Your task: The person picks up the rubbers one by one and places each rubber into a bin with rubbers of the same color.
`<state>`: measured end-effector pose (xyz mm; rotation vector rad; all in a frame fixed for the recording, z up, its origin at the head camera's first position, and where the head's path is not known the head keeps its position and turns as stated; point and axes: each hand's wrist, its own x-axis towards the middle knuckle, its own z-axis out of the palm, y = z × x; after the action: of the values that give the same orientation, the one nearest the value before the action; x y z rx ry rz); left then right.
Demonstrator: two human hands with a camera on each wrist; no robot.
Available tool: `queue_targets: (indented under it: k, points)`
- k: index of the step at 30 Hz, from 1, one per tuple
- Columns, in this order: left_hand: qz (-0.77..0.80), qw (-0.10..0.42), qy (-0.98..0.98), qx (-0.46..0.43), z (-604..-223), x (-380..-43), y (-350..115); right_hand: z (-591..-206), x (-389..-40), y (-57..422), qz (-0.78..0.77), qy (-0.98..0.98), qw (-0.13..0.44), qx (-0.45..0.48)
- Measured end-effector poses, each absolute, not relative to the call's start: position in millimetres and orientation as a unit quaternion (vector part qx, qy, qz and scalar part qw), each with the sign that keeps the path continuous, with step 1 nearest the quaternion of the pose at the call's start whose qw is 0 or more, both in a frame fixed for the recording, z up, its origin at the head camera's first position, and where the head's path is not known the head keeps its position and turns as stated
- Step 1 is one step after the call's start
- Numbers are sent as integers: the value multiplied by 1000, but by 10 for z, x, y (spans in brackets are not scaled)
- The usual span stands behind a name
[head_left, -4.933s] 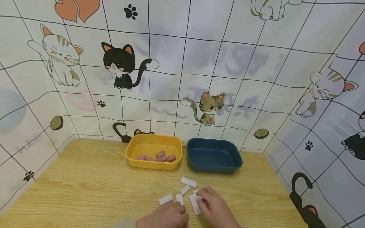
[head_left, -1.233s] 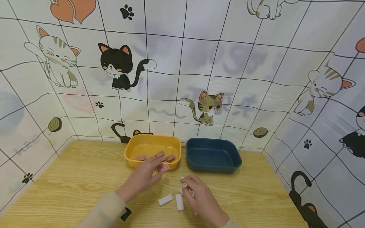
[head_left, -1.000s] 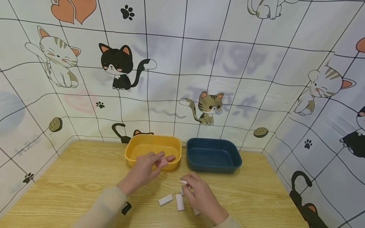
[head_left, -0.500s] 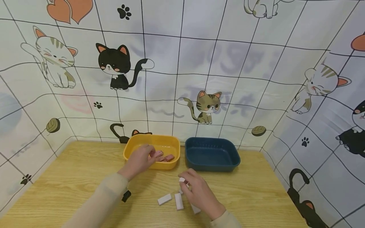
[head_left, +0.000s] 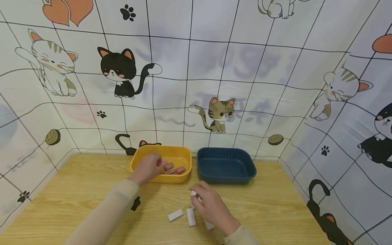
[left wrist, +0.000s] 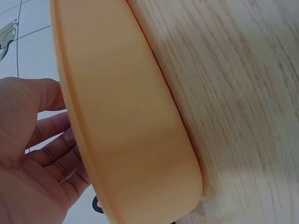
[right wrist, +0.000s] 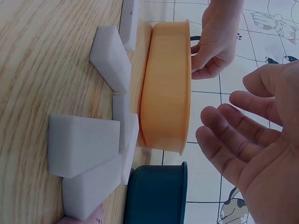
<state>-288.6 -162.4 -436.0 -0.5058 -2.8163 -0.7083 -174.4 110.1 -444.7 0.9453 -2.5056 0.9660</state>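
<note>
In the head view my left hand reaches over the front left rim of the yellow bin, fingers bent down among pink blocks. Its fingertips are hidden behind the bin wall in the left wrist view, so I cannot tell whether they hold a block. My right hand hovers over white rectangular blocks. The right wrist view shows this right hand relaxed, fingers apart, holding nothing. White blocks lie beside it on the table, some leaning together, with a pink block at the bottom edge.
A dark blue bin stands right of the yellow one on the wooden table. Behind both hangs a white cloth with grid lines and cats. A black strap end hangs under the left sleeve.
My left hand has carried a pink block from the white blocks to the yellow bin and dipped in, shifting leftwards. My right hand has moved slightly up and left over the white blocks.
</note>
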Motion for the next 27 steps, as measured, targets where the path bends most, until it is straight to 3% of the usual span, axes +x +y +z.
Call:
queue_targets:
  k: [27]
  points:
    - [-223,25,-970,-96,-4505,-3144,-1665,-4481,-1837,1063,329,-884,122,310]
